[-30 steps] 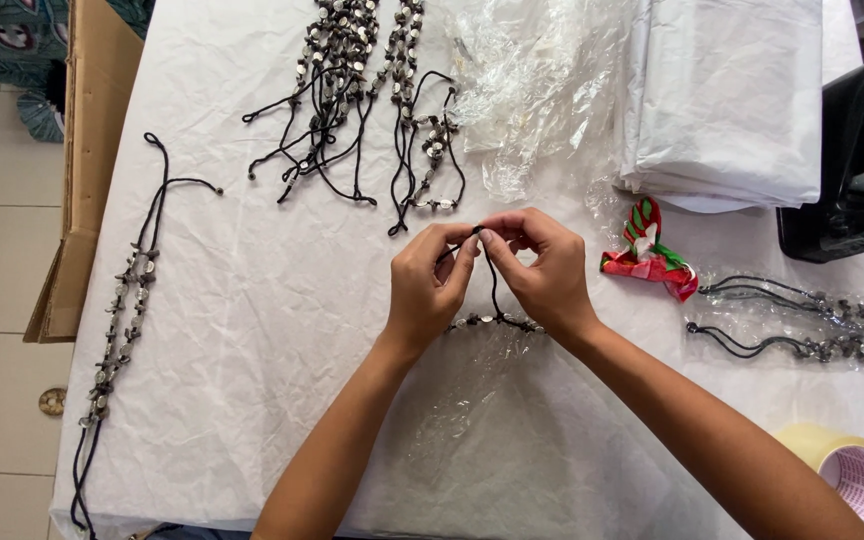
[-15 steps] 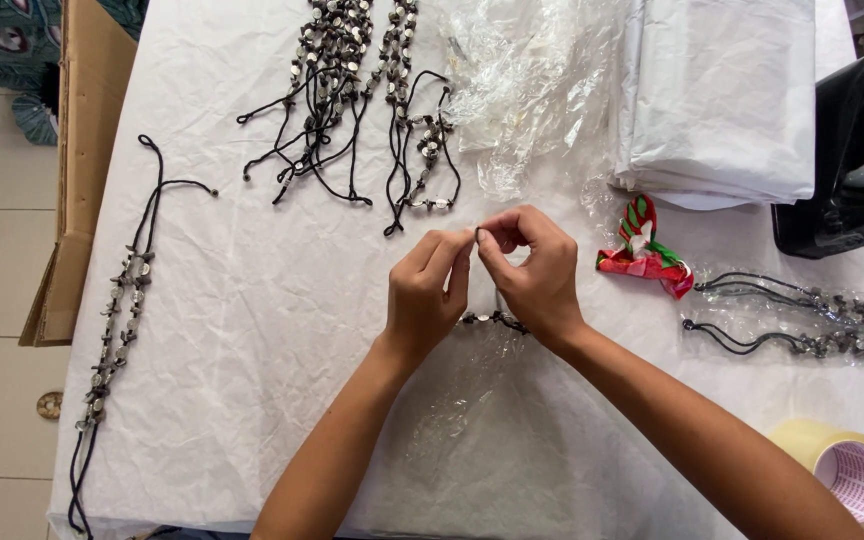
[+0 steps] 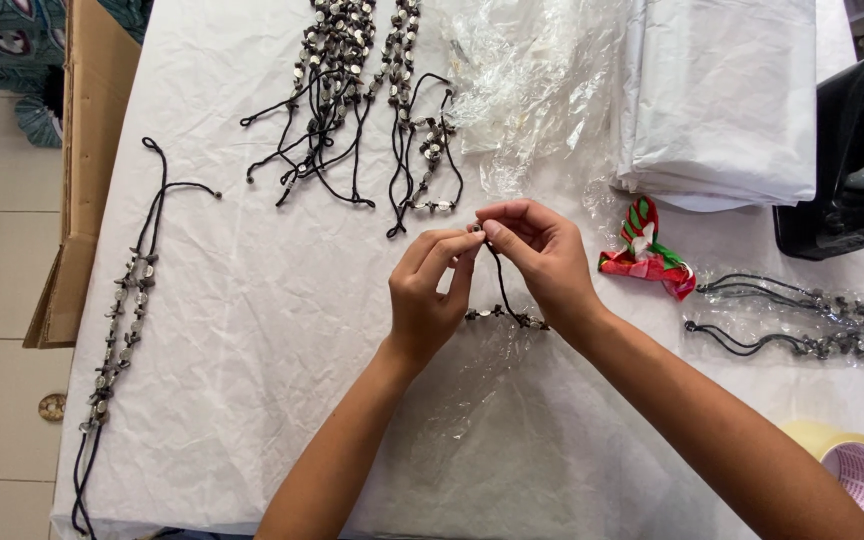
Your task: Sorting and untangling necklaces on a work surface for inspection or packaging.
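At frame centre, left hand (image 3: 430, 295) and right hand (image 3: 542, 255) each hold a closed grip on the beaded cord (image 3: 504, 300) above the desk (image 3: 252, 330). Uneven pull risks tangling or dropped beads.

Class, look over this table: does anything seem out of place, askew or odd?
Only slightly: one beaded cord necklace lies alone along the table's left edge, its lower end trailing over the edge, apart from the main bundle. Nothing looks spilled or damaged.
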